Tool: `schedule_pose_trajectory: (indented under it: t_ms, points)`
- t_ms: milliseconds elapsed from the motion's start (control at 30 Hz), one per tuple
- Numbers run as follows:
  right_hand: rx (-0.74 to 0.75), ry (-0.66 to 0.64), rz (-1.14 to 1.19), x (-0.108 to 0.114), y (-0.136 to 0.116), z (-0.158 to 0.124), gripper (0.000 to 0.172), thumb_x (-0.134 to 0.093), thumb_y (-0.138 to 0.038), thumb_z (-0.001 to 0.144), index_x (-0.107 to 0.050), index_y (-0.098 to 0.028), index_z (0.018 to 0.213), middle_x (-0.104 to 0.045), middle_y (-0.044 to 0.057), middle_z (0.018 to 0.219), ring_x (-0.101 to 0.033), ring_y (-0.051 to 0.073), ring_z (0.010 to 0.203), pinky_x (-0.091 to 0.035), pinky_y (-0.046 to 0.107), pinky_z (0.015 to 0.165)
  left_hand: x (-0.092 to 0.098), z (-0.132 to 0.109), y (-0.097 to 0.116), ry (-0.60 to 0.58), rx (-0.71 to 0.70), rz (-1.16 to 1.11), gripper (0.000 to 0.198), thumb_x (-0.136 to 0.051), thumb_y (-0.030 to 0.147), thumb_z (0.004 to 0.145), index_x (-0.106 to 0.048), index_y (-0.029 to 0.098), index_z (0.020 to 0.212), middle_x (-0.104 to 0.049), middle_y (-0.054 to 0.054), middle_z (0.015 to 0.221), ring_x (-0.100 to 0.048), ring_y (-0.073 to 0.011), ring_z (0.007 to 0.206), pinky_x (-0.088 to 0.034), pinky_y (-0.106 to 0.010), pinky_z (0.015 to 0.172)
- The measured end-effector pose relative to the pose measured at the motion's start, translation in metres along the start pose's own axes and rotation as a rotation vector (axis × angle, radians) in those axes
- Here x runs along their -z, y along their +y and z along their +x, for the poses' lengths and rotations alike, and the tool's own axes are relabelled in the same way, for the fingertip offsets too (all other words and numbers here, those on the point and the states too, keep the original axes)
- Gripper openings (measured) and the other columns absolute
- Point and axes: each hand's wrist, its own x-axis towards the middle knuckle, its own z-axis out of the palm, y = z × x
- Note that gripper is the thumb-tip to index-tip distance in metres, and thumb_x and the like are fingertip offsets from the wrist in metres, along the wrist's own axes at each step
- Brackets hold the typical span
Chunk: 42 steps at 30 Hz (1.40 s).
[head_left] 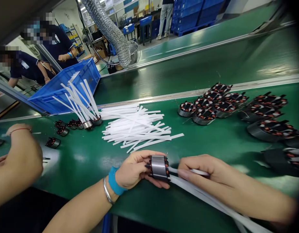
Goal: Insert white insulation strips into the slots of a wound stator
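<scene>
My left hand (133, 171), with a blue band and a silver bangle at the wrist, is closed around a motor stator (159, 167). The stator lies on its side, a steel ring with black and copper-coloured ends. My right hand (200, 170) pinches a white strip (174, 170) whose tip meets the stator's right end. More long white strips (207, 197) stick out of that same end and run under my right hand toward the lower right. Beyond my hands lies a loose pile of white strips (137, 127) on the green work surface (91, 155).
Several stators (204, 116) stand at the right and smaller ones (53, 142) at the left, two bristling with strips. A co-worker's arm (23, 152) reaches in at left. A blue crate (91, 74) and a foil duct (112, 32) stand behind, with other people farther back.
</scene>
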Motion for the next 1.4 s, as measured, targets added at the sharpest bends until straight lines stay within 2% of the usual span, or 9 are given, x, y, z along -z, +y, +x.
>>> schedule_pose_trajectory:
  t_ms: [133,333,433,567,767,933,1133,1267,1400]
  points:
    - [0.056,0.093,-0.069,-0.014,0.003,0.012,0.040,-0.032,-0.045,0.091,-0.047,-0.018,0.064,-0.047,-0.001,0.062,-0.042,0.012,0.058,-0.034,0.022,0.054,-0.005,0.001,-0.003,0.022,0.011,0.082,0.049,-0.066,0.015,0.066,-0.056,0.015,0.114,-0.067,-0.009,0.084,-0.068,-0.0203,0.069,-0.054,-0.022,0.057]
    - [0.112,0.186,-0.274,-0.020,0.011,0.017,0.039,-0.035,-0.042,0.088,-0.044,-0.019,0.056,-0.043,-0.001,0.052,-0.040,0.012,0.048,-0.032,0.022,0.046,-0.009,0.003,-0.014,0.153,-0.118,0.224,0.047,-0.066,0.028,0.069,-0.058,0.009,0.112,-0.066,-0.013,0.087,-0.065,-0.0170,0.061,-0.052,-0.023,0.051]
    - [0.122,0.220,-0.333,-0.024,0.015,0.015,0.033,-0.039,-0.036,0.083,-0.041,-0.020,0.054,-0.041,-0.002,0.050,-0.040,0.011,0.046,-0.032,0.022,0.043,-0.010,0.000,-0.010,0.192,-0.151,0.359,0.040,-0.060,0.022,0.073,-0.062,0.006,0.109,-0.066,-0.015,0.089,-0.065,-0.0168,0.064,-0.053,-0.025,0.056]
    - [0.041,0.316,-0.317,-0.031,0.018,0.013,0.019,-0.038,-0.029,0.082,-0.046,-0.021,0.067,-0.045,-0.002,0.057,-0.042,0.012,0.050,-0.034,0.022,0.047,-0.011,-0.003,-0.004,0.195,-0.061,0.417,0.039,-0.051,0.015,0.076,-0.060,0.004,0.112,-0.066,-0.013,0.079,-0.061,-0.0133,0.057,-0.050,-0.023,0.052]
    - [0.225,0.359,-0.309,-0.031,0.020,0.016,0.010,-0.048,-0.026,0.079,-0.055,-0.023,0.073,-0.058,0.002,0.085,-0.058,0.015,0.072,-0.044,0.020,0.057,-0.012,-0.002,-0.006,0.237,-0.158,0.369,0.020,-0.055,0.011,0.068,-0.064,0.005,0.085,-0.059,-0.005,0.064,-0.054,-0.0090,0.055,-0.044,-0.017,0.050]
    - [0.232,0.417,-0.256,-0.030,0.027,0.013,0.013,-0.055,-0.026,0.076,-0.054,-0.023,0.063,-0.060,0.003,0.084,-0.059,0.016,0.067,-0.044,0.022,0.053,-0.010,-0.003,-0.008,0.225,-0.181,0.377,0.011,-0.057,0.012,0.065,-0.059,0.009,0.075,-0.052,0.000,0.055,-0.048,-0.0076,0.048,-0.037,-0.016,0.043]
    - [-0.054,0.463,-0.026,-0.039,0.005,0.012,0.030,-0.059,-0.040,0.073,-0.052,-0.022,0.051,-0.059,0.004,0.076,-0.054,0.018,0.063,-0.041,0.028,0.058,-0.009,-0.004,-0.010,0.205,-0.175,0.381,0.014,-0.056,0.011,0.065,-0.062,0.007,0.077,-0.051,0.000,0.052,-0.047,-0.0082,0.046,-0.036,-0.017,0.042]
    - [-0.080,0.428,-0.007,-0.036,0.000,0.014,0.030,-0.061,-0.044,0.072,-0.055,-0.022,0.052,-0.059,0.005,0.078,-0.055,0.018,0.065,-0.043,0.028,0.061,-0.010,-0.004,-0.009,0.177,-0.210,0.334,0.023,-0.055,0.010,0.064,-0.063,0.007,0.085,-0.055,-0.001,0.059,-0.051,-0.0091,0.053,-0.041,-0.018,0.050]
    - [-0.071,0.360,-0.024,-0.013,0.011,0.017,0.027,-0.059,-0.047,0.076,-0.063,-0.022,0.068,-0.061,0.009,0.085,-0.056,0.024,0.083,-0.044,0.029,0.067,-0.008,-0.005,-0.002,0.133,-0.243,0.296,0.030,-0.052,0.005,0.062,-0.062,0.010,0.089,-0.058,-0.003,0.065,-0.056,-0.0113,0.061,-0.045,-0.021,0.057]
